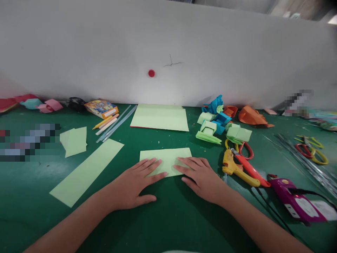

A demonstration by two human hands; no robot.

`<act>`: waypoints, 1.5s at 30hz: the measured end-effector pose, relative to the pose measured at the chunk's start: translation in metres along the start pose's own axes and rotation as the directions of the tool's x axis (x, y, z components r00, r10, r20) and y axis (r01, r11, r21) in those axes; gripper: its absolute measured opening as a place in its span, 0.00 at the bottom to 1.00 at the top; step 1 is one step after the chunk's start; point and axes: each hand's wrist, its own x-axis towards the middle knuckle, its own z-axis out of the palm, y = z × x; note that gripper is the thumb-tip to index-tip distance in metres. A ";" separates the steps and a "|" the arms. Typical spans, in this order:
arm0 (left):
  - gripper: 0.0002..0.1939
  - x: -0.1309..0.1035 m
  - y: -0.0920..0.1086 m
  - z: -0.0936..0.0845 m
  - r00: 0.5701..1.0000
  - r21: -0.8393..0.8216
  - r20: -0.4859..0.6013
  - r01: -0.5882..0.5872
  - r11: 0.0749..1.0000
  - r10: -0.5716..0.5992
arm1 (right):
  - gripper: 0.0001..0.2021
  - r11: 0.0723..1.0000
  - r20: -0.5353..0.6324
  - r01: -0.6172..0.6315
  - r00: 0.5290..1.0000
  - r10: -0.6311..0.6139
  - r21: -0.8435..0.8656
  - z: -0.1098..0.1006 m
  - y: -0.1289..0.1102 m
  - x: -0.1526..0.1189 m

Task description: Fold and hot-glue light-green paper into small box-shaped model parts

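Note:
A pale green sheet of paper (168, 161) lies flat on the dark green table (173, 225), right in front of me. My left hand (134, 182) rests on its left part, fingers stretched out and thumb apart on the table side. On the right part lies my right hand (201, 177), palm down with its fingers spread. Between the two hands the paper's middle shows; its lower corners are covered. Left of my left hand a long pale green paper strip (86, 172) lies at a slant. Beyond the hands is a stack of pale green paper (160, 117).
Smaller paper pieces (76, 140), crayons (106, 123), clear glue sticks (117, 123) and a crayon box (101, 109) lie at left. At right are folded paper shapes (210, 128), a yellow glue gun (237, 170), scissors (246, 151) and a purple power strip (295, 200) with cables. A white wall (105, 52) stands behind.

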 end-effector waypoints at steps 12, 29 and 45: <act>0.33 0.003 0.004 -0.002 0.999 -0.011 0.040 0.037 0.999 -0.037 | 0.23 1.000 0.004 0.005 1.000 -0.005 -0.019 0.000 -0.002 -0.001; 0.35 0.004 0.001 -0.001 0.998 -0.031 0.062 0.020 0.999 -0.018 | 0.23 0.998 0.025 -0.042 0.999 0.043 -0.043 -0.003 -0.008 -0.004; 0.34 0.006 -0.002 0.001 0.994 -0.018 0.100 0.036 0.999 -0.034 | 0.25 0.999 0.041 -0.016 0.999 0.017 -0.027 -0.002 -0.003 -0.003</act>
